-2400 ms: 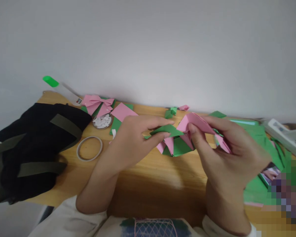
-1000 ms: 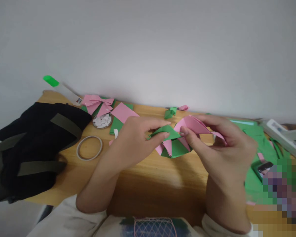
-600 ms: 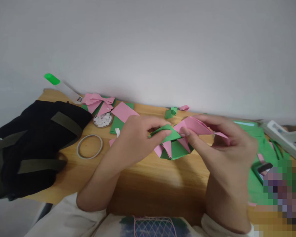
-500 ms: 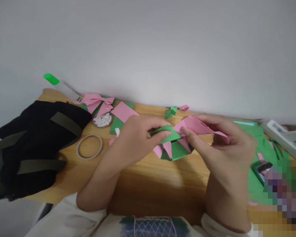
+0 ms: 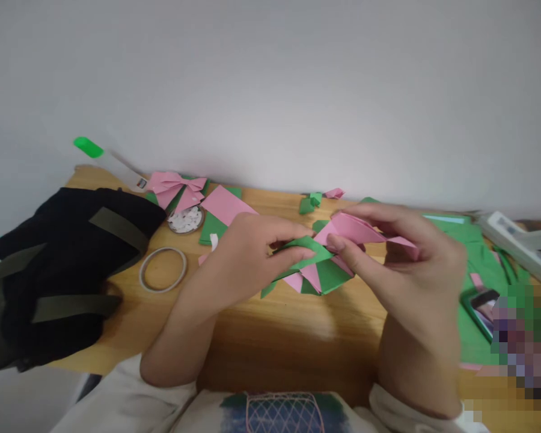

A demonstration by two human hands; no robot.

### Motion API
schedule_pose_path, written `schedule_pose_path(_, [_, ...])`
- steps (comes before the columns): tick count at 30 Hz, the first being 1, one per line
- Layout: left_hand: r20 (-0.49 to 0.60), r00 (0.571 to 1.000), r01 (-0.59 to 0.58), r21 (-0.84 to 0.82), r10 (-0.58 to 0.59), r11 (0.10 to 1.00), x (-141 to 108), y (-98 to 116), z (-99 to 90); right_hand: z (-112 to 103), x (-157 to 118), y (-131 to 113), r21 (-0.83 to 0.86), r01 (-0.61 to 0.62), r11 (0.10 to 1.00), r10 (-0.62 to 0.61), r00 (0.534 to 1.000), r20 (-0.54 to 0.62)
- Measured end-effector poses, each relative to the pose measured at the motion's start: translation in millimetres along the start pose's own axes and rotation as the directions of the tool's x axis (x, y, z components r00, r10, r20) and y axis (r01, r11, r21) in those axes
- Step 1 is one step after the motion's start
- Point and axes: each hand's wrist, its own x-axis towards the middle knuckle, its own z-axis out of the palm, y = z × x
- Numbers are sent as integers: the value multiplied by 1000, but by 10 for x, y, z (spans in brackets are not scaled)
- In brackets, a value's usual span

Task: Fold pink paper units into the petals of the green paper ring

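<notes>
Between my two hands, above the wooden table, is a folded paper piece made of green and pink parts. My left hand (image 5: 256, 252) pinches its green paper flap (image 5: 309, 246) between thumb and fingers. On the other side my right hand (image 5: 406, 264) grips the pink folded paper (image 5: 349, 228), thumb in front and fingers behind. Pink triangles and a green fold (image 5: 336, 278) hang below, between the hands. Where the pink and green parts meet is partly hidden by my fingertips.
A tape roll (image 5: 163, 269), a dish of white scraps (image 5: 186, 219) and a black bag (image 5: 67, 270) lie to the left. Behind are a pink paper bow (image 5: 178, 186) and small folded pieces (image 5: 314, 201). Green paper (image 5: 460, 337) and a phone (image 5: 481, 310) are at right.
The green flap in my left hand has turned slightly, and a green tip now shows below that hand. My right hand keeps its grip on the pink paper.
</notes>
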Motion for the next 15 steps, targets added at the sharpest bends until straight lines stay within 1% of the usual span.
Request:
schedule_pose_path(3, [13,1000,8,-32,-8,999,-3,24,-4,-8,3,3,-5,43,999,-42,999,21])
schedule_pose_path(8, [-3,1000,19,-33,-20,999,-13,43,-7,-31,9,7,-6,98,995,-97,993,74])
schedule_pose_path(12, [10,1000,24,-20,-24,1000,-19,34,-4,-51,17,6,-14,107,994,-104,985,136])
schedule_pose_path(15, [21,1000,19,-7,-19,1000,-29,19,2,-60,27,14,-1,88,996,-86,982,171])
